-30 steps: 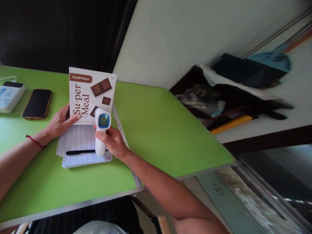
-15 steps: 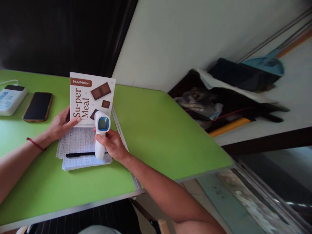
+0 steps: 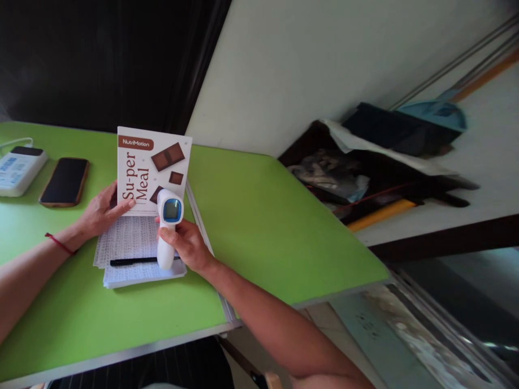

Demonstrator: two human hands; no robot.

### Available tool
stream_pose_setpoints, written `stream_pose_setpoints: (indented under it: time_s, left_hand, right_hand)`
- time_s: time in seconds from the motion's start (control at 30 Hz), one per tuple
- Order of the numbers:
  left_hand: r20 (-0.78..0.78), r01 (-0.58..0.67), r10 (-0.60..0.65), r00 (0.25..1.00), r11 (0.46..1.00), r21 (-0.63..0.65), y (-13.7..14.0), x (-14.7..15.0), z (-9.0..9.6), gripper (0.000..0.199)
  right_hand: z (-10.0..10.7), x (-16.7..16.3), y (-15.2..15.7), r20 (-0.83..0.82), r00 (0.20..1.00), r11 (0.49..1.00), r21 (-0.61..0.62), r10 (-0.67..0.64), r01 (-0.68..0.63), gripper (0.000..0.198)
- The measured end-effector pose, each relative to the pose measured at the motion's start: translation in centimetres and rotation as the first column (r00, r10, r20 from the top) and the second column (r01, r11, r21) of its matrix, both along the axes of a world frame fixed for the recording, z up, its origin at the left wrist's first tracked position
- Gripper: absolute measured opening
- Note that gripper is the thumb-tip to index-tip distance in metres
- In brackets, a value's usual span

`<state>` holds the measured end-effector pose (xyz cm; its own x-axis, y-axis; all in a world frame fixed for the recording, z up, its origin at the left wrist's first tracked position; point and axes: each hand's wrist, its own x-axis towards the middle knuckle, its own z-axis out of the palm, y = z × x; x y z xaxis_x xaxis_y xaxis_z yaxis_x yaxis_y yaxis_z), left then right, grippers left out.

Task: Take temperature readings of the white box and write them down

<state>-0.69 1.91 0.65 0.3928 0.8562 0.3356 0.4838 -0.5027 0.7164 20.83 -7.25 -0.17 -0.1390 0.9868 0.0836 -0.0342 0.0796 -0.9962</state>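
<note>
My left hand (image 3: 104, 208) grips the lower left corner of a white box (image 3: 162, 178) marked "NutriMotion Su-per Meal", its thumb on the front face. The box stands upright, facing me. Closed around the handle of a white infrared thermometer (image 3: 165, 254) is my right hand (image 3: 190, 243). The thermometer's blue-framed screen faces me, and its head overlaps the lower right of the box. Beneath both hands lie printed sheets of paper (image 3: 121, 237) in a stack. A black pen (image 3: 132, 261) rests across them, partly hidden behind the thermometer handle.
On the green table (image 3: 275, 227) at the left are a smartphone (image 3: 65, 182) and a white device (image 3: 20, 170) with a cable. A dark panel (image 3: 101, 59) rises behind the table. Beyond its right edge lie dark items, a yellow strip (image 3: 381, 215) and a blue dustpan (image 3: 438, 114).
The whole view has shifted slightly, so the table and things on it appear a little lower. Both hands keep the same hold on the box and thermometer.
</note>
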Motion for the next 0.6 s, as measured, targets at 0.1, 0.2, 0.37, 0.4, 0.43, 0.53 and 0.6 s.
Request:
stream_pose_setpoints:
  time_s: [0.1,0.2,0.37,0.4,0.43,0.53,0.6]
  left_hand:
    - [0.016,0.007,-0.007,1.000,1.000,0.001,-0.06,0.01,0.03,0.049]
    - [0.004,-0.010,0.010,1.000,1.000,-0.001,-0.04,0.00,-0.03,0.051]
    - [-0.024,-0.024,0.024,0.999,1.000,-0.007,-0.08,-0.04,0.07,0.052]
    - [-0.022,-0.020,0.020,1.000,1.000,-0.009,-0.10,-0.04,0.14,0.052]
    - [-0.021,-0.019,0.019,1.000,1.000,-0.012,-0.13,-0.03,0.20,0.052]
    - [-0.039,-0.034,0.033,0.999,0.999,-0.022,-0.21,0.03,0.36,0.054]
    - [-0.043,-0.034,0.033,0.999,0.999,-0.031,-0.25,0.08,0.43,0.054]
  right_hand:
    - [-0.08,0.02,0.06,-0.005,1.000,1.000,-0.003,0.001,-0.001,0.039]
    - [-0.23,0.02,0.11,-0.012,1.000,1.000,-0.005,0.006,-0.006,0.039]
    - [-0.19,0.01,0.09,-0.016,1.000,1.000,0.004,0.001,-0.001,0.037]
    - [-0.14,0.01,0.07,-0.016,1.000,1.000,0.004,0.000,0.000,0.037]
    - [-0.09,0.02,0.06,-0.015,1.000,1.000,0.003,-0.001,0.001,0.037]
    - [-0.02,0.05,0.06,-0.005,1.000,1.000,-0.005,-0.005,0.005,0.039]
    - [-0.06,0.09,0.08,-0.001,1.000,1.000,0.001,-0.007,0.007,0.040]
